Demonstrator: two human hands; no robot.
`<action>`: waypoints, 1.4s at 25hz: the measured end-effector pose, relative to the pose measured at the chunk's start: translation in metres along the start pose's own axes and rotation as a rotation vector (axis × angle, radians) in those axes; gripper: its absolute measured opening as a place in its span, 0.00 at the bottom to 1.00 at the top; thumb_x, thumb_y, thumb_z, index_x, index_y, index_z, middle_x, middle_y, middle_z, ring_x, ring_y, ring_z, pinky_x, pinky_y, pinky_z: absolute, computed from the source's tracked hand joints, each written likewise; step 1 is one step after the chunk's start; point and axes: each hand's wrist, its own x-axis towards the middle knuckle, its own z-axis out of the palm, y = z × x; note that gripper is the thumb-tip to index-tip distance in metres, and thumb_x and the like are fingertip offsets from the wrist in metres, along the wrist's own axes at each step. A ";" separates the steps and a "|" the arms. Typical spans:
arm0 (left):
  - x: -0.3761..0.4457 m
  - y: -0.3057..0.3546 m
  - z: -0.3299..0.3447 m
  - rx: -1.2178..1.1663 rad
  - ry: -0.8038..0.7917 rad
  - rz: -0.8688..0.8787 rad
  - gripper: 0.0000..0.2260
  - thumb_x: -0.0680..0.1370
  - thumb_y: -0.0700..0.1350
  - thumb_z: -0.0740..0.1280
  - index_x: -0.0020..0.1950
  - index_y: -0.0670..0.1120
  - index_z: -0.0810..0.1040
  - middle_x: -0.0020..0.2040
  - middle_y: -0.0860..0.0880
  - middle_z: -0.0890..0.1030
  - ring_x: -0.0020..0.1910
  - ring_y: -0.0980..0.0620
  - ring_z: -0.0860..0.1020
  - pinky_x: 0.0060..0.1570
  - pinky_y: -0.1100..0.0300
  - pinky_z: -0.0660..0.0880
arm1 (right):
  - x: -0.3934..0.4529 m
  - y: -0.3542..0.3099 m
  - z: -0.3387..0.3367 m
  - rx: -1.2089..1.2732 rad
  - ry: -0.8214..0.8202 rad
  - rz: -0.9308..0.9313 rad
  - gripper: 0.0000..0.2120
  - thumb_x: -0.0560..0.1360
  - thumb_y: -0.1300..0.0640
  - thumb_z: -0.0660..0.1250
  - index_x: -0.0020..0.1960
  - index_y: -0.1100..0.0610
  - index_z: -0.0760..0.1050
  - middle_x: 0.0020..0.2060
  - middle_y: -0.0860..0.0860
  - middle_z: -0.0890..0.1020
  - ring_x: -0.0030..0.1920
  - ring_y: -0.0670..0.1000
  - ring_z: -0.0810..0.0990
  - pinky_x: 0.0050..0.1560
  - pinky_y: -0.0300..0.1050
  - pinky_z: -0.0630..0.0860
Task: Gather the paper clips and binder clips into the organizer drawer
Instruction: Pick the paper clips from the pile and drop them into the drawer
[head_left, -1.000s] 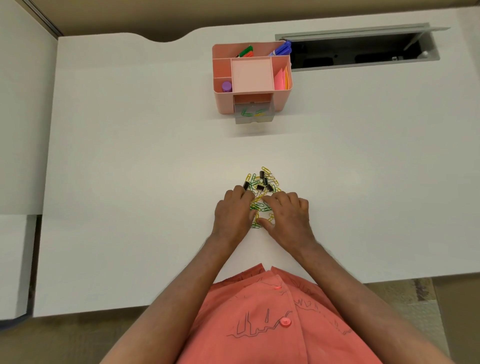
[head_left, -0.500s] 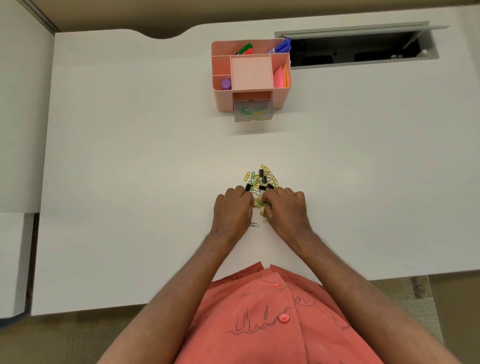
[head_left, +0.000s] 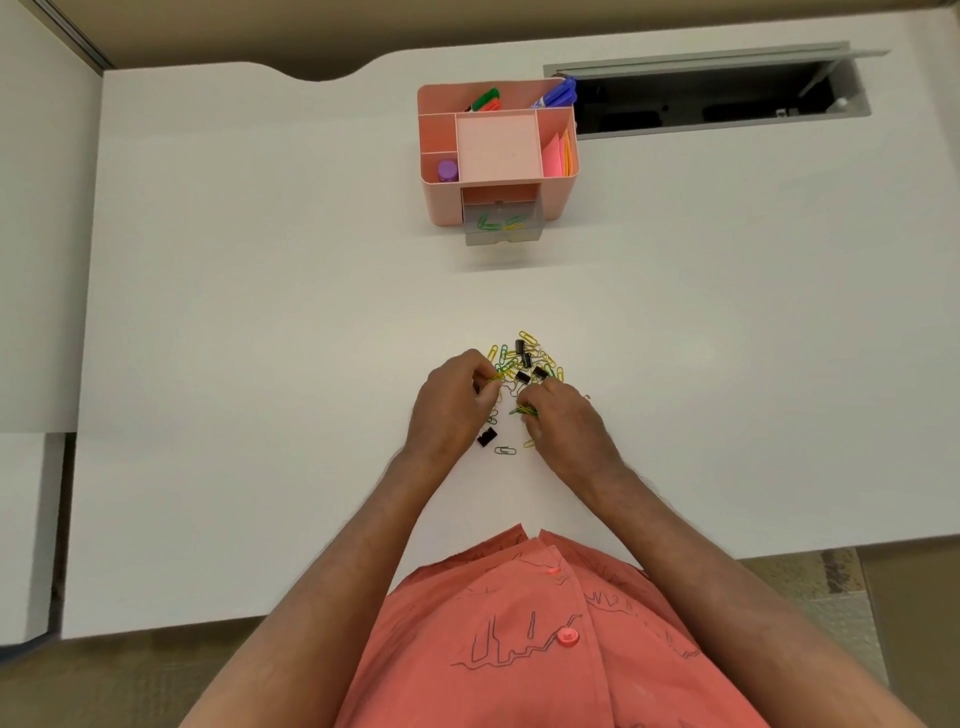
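A heap of green and yellow paper clips (head_left: 540, 358) mixed with small black binder clips (head_left: 521, 376) lies on the white desk (head_left: 260, 364). My left hand (head_left: 449, 405) curls at the heap's left side and pinches a few clips. My right hand (head_left: 563, 423) curls at its right side, gripping a bunch of green and yellow clips. One black binder clip (head_left: 486, 437) and a silver paper clip (head_left: 505, 450) lie loose between my wrists. Farther back stands the pink organizer (head_left: 441, 208), its clear drawer (head_left: 503, 236) pulled out with a few clips inside.
The organizer holds markers (head_left: 485, 100), a purple cap (head_left: 447, 170) and pink sticky notes (head_left: 556, 156). An open cable hatch (head_left: 701, 104) is cut into the desk at the back right. A second white surface (head_left: 36, 234) adjoins on the left.
Both hands have lifted and curled round clips from the heap. A black binder clip and a silver paper clip now lie uncovered near my wrists.
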 end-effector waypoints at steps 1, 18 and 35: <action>0.002 0.002 -0.003 -0.010 0.012 0.008 0.03 0.78 0.46 0.71 0.48 0.51 0.78 0.43 0.57 0.80 0.39 0.60 0.77 0.36 0.67 0.70 | 0.002 0.000 -0.001 0.008 -0.013 0.008 0.10 0.79 0.60 0.68 0.59 0.54 0.79 0.53 0.52 0.79 0.53 0.55 0.78 0.47 0.51 0.77; 0.056 0.033 -0.041 -0.487 0.118 -0.049 0.03 0.76 0.39 0.74 0.48 0.43 0.82 0.42 0.50 0.84 0.41 0.53 0.81 0.48 0.53 0.81 | 0.128 -0.016 -0.127 0.782 0.223 0.138 0.10 0.74 0.63 0.74 0.45 0.47 0.83 0.40 0.44 0.85 0.40 0.38 0.82 0.47 0.36 0.81; 0.160 0.077 -0.071 0.308 0.259 0.234 0.05 0.79 0.46 0.69 0.54 0.51 0.80 0.53 0.51 0.85 0.48 0.48 0.82 0.38 0.58 0.71 | 0.183 -0.020 -0.132 0.147 0.337 -0.119 0.08 0.81 0.61 0.64 0.57 0.57 0.80 0.55 0.53 0.84 0.55 0.52 0.82 0.54 0.48 0.82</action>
